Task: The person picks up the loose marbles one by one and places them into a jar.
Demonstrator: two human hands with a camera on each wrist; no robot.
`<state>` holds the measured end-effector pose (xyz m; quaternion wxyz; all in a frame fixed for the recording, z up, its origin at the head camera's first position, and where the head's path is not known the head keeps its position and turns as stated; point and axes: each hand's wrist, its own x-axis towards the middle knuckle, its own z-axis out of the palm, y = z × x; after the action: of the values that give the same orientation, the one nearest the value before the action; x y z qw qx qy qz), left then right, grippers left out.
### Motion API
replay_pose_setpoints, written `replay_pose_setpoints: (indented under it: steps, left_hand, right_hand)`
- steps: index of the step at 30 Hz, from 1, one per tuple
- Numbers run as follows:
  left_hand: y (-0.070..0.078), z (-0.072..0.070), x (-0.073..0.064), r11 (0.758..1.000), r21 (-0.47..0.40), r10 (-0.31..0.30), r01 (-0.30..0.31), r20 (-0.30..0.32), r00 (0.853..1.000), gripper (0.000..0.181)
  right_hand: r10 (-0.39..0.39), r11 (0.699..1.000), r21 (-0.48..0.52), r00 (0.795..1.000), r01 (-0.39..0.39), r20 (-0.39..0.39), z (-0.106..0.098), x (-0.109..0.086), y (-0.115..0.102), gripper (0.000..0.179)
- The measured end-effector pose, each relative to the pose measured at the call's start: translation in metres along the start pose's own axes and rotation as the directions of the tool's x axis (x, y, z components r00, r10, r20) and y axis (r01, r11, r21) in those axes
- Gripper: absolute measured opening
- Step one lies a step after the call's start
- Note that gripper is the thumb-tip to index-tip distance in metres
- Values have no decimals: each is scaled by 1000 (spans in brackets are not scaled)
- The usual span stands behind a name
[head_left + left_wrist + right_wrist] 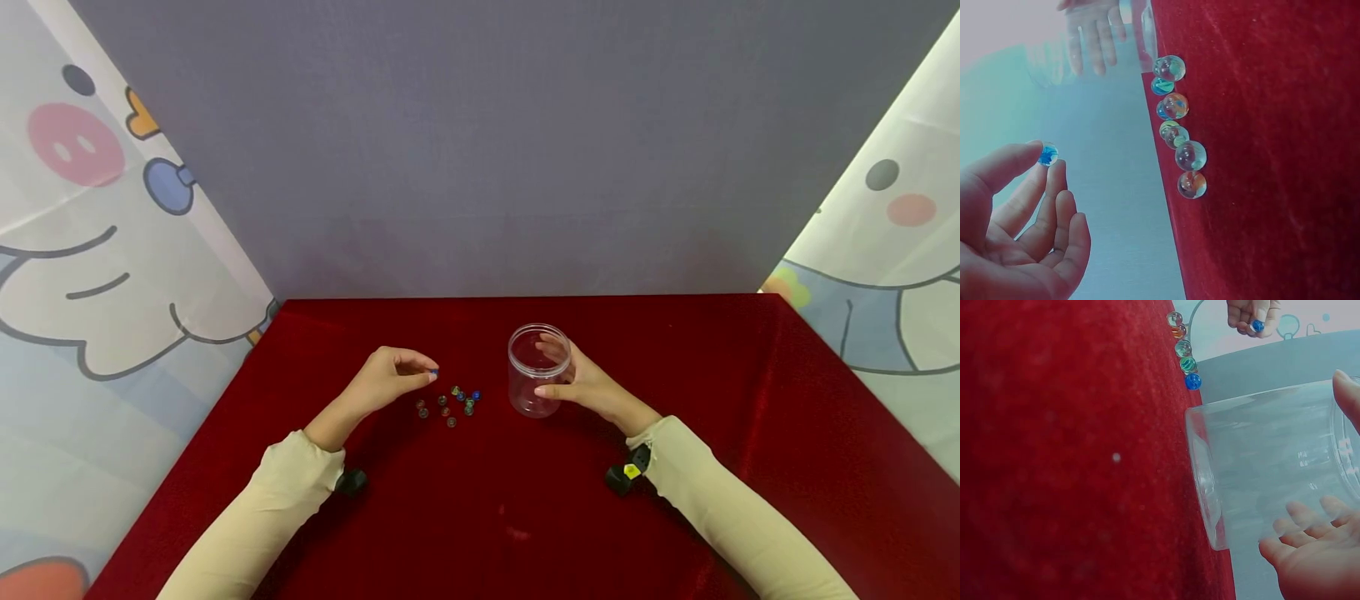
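Note:
Between thumb and fingertips my left hand (386,379) pinches a clear marble with a blue core (1049,154), held above the red cloth left of the jar. My right hand (581,383) holds a clear, lidless jar (534,392) from its right side, the thumb in front and the fingers round the back. The jar stands upright on the cloth, and no marbles show inside it. Several glass marbles (445,412) lie in a loose group between the left hand and the jar; blue (1193,381), green and orange colours show in them.
A red cloth (480,508) covers the table. Behind its far edge rises a plain grey wall (495,150). Printed cartoon curtains hang at the left (112,217) and right (885,250). Small dark devices sit at both wrists.

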<state>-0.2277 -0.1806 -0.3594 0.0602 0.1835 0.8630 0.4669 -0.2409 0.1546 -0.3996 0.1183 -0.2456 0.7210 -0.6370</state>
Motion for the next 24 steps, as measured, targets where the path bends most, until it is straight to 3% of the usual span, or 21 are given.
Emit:
replay_pose_setpoints:
  steps: [24]
  left_hand:
    - [9, 6, 13, 999, -40, 31, -32, -28, 999, 24]
  right_hand:
    - [5, 1000, -27, 1000, -5, -1, -3, -2, -3, 91]
